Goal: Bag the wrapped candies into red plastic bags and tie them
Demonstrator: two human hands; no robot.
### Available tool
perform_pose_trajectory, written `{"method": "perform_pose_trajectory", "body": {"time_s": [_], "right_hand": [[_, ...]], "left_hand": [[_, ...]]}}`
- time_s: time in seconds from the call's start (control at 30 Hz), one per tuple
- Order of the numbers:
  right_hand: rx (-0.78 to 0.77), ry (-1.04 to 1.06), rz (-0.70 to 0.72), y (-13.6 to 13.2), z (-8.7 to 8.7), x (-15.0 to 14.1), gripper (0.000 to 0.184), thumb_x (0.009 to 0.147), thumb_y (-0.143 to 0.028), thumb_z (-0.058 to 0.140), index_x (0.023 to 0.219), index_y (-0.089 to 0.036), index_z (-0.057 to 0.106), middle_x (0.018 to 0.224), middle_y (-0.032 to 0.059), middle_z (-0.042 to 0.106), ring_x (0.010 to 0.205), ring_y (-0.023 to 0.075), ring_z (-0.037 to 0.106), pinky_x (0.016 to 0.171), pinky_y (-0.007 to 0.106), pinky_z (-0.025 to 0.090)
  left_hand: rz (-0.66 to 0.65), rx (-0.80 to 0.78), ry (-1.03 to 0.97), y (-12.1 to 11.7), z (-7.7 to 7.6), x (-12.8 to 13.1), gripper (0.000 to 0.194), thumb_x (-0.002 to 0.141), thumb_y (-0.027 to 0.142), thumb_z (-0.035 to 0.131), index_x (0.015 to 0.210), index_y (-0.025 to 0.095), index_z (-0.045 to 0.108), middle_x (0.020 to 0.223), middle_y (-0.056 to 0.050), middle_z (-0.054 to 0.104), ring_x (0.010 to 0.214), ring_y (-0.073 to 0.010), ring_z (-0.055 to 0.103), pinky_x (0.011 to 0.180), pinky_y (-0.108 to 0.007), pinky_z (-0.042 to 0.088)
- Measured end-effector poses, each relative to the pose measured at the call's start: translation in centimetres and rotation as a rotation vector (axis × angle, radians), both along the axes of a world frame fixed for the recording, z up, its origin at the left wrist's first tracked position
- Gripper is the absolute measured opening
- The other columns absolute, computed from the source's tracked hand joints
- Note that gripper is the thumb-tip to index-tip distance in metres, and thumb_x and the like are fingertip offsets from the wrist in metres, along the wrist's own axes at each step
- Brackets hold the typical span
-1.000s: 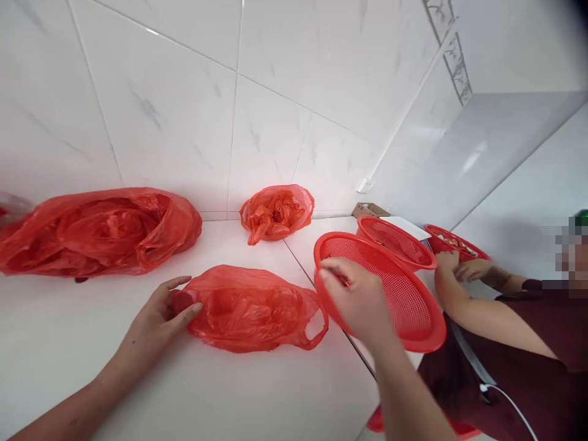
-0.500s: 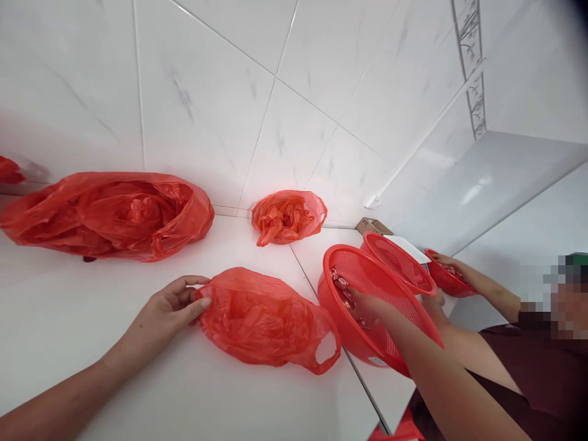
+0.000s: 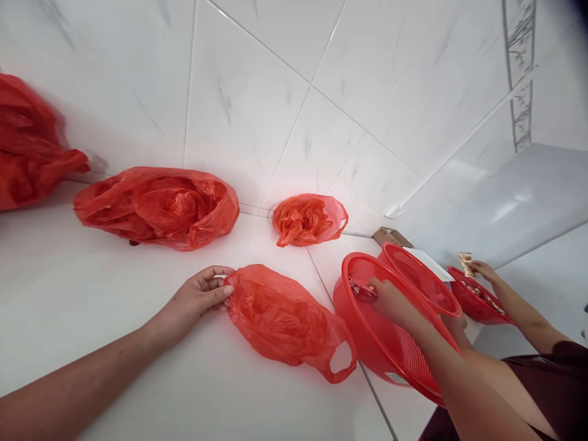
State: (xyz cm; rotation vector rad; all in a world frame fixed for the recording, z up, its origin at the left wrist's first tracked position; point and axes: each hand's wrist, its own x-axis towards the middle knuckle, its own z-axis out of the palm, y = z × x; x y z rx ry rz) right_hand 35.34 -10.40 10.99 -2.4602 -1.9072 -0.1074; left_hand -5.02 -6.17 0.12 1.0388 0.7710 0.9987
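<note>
My left hand (image 3: 202, 293) pinches the left edge of a thin red plastic bag (image 3: 285, 318) that lies on the white table, its handle loop toward the right. Inside the near red mesh basket (image 3: 349, 306) is my right hand (image 3: 390, 300), its fingers closed on a small red-wrapped packet (image 3: 366, 294). Other small packets lie at the basket's left side, partly hidden by that hand.
Along the tiled wall sit more red plastic bags: a small one (image 3: 307, 220), a large one (image 3: 156, 208) and another (image 3: 27, 147). Beyond stand a second basket (image 3: 420, 278), a third basket (image 3: 475, 300) and a cardboard box (image 3: 392, 237). A co-worker's hand (image 3: 484, 269) holds a wrapped packet (image 3: 466, 263).
My right hand has lifted slightly in the near basket, a red packet now showing in its fingers. The co-worker's hand has risen from the third basket with a wrapped packet. The view has shifted left.
</note>
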Motion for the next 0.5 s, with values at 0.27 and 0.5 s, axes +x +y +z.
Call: {"method": "perform_pose_trajectory", "body": {"time_s": [0.27, 0.5], "right_hand": [[-0.069, 0.342, 0.573, -4.7, 3.7, -15.0, 0.036, 0.072, -0.003, 0.046, 0.096, -0.027, 0.055, 0.108, 0.0007, 0.049, 0.082, 0.0110, 0.053, 0.068, 0.020, 0.040], [-0.324, 0.394, 0.624, -1.3, -2.2, -18.4, 0.041, 0.066, -0.008, 0.058, 0.101, -0.029, 0.057, 0.101, -0.0009, 0.050, 0.079, 0.0124, 0.053, 0.061, 0.021, 0.038]], "left_hand": [[-0.011, 0.008, -0.015, -0.2, 0.0, -0.1, 0.040, 0.074, 0.038, 0.071, 0.107, 0.024, 0.054, 0.079, 0.001, 0.061, 0.068, -0.0130, 0.056, 0.067, -0.027, 0.046], [-0.068, 0.007, 0.017, -0.3, 0.0, -0.4, 0.040, 0.072, 0.039, 0.072, 0.106, 0.025, 0.057, 0.073, 0.001, 0.060, 0.063, -0.0132, 0.053, 0.063, -0.026, 0.045]]}}
